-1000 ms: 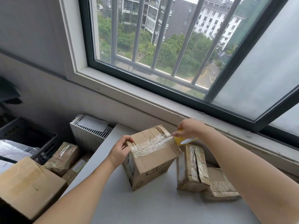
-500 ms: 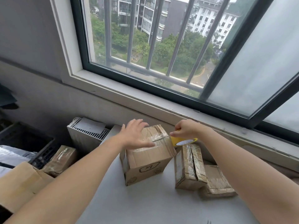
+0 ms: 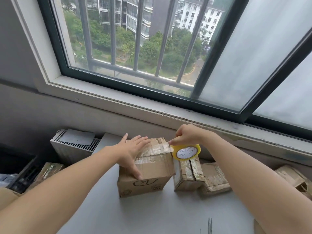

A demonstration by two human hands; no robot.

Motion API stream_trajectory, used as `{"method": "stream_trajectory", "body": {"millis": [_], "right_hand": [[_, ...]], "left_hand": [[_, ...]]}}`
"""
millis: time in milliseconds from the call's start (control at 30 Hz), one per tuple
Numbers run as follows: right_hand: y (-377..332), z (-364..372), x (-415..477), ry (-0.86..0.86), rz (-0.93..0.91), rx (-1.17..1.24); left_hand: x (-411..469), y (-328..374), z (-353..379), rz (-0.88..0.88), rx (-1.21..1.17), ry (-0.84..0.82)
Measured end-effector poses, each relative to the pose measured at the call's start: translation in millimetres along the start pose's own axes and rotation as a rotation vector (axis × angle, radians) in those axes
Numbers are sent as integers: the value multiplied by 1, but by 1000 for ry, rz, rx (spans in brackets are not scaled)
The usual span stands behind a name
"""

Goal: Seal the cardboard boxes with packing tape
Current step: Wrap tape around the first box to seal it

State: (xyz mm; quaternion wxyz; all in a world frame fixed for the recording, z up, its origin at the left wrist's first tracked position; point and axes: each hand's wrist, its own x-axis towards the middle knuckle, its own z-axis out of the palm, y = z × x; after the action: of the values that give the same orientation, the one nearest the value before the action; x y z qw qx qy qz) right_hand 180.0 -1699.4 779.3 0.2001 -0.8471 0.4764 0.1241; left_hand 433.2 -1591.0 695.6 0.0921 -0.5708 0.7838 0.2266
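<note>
Your left hand (image 3: 133, 149) lies flat on the box (image 3: 152, 173), fingers straight across its top and thumb down its front face. Your right hand (image 3: 187, 135) grips the tape roll (image 3: 186, 152) at the box's top right edge, with a strip (image 3: 162, 148) stretched from the roll onto the lid. A taped parcel (image 3: 187, 176) stands just right of the box. The table (image 3: 152, 215) spreads out in front of the box.
</note>
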Motion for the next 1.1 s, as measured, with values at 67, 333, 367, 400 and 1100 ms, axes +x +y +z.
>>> {"method": "stream_trajectory", "body": {"millis": [67, 333, 367, 400, 1100], "right_hand": [[7, 12, 0, -12, 31, -7], [19, 44, 16, 14, 78, -4], [19, 47, 18, 12, 77, -4], [20, 49, 20, 10, 77, 2], [27, 54, 29, -4, 45, 94]], "left_hand": [[-2, -3, 3, 14, -10, 21], [-2, -6, 6, 31, 22, 1], [-2, -7, 6, 34, 23, -2], [-2, -7, 6, 38, 26, -4], [-13, -21, 69, -204, -1616, 501]]}}
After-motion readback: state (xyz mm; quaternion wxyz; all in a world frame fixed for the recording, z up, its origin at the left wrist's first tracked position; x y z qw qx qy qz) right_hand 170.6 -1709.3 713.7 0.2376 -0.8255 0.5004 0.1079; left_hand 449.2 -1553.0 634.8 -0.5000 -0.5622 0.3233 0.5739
